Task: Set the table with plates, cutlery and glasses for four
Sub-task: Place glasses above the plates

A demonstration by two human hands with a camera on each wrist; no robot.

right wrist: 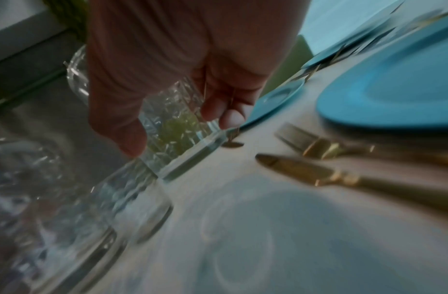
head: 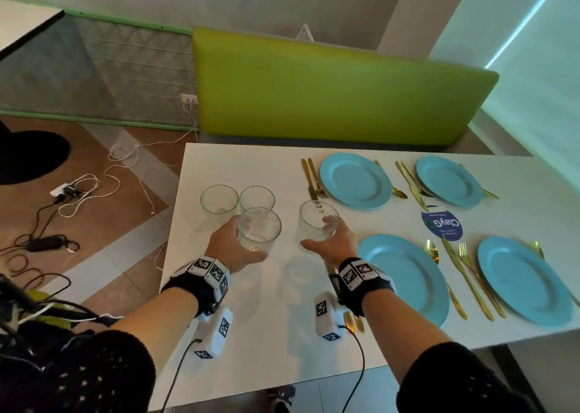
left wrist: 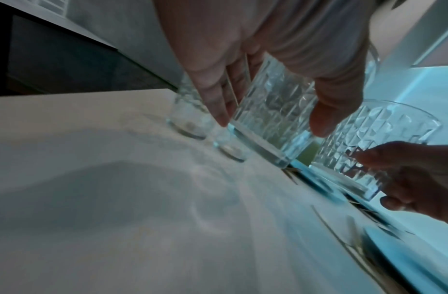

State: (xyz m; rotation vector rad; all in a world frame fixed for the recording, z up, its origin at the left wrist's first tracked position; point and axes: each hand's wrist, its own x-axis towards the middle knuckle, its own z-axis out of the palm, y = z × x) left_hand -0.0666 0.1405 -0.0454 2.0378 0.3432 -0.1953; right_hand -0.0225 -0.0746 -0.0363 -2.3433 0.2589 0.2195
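Observation:
My left hand (head: 233,246) grips a cut-pattern glass (head: 258,229) and holds it a little above the white table (head: 238,318); in the left wrist view the fingers (left wrist: 218,103) and thumb wrap that glass (left wrist: 273,117). My right hand (head: 332,240) grips a second patterned glass (head: 317,221), tilted and lifted, also shown in the right wrist view as the glass (right wrist: 177,127). Two more glasses (head: 219,200) (head: 257,197) stand on the table behind. Several blue plates (head: 356,180) (head: 405,277) lie to the right with gold cutlery (head: 314,180) beside them.
A blue round sticker (head: 442,224) lies between the plates. A green bench back (head: 339,89) runs behind the table. Cables and a power strip (head: 67,191) lie on the floor to the left. A gold knife (right wrist: 343,179) and fork (right wrist: 318,147) lie near my right hand.

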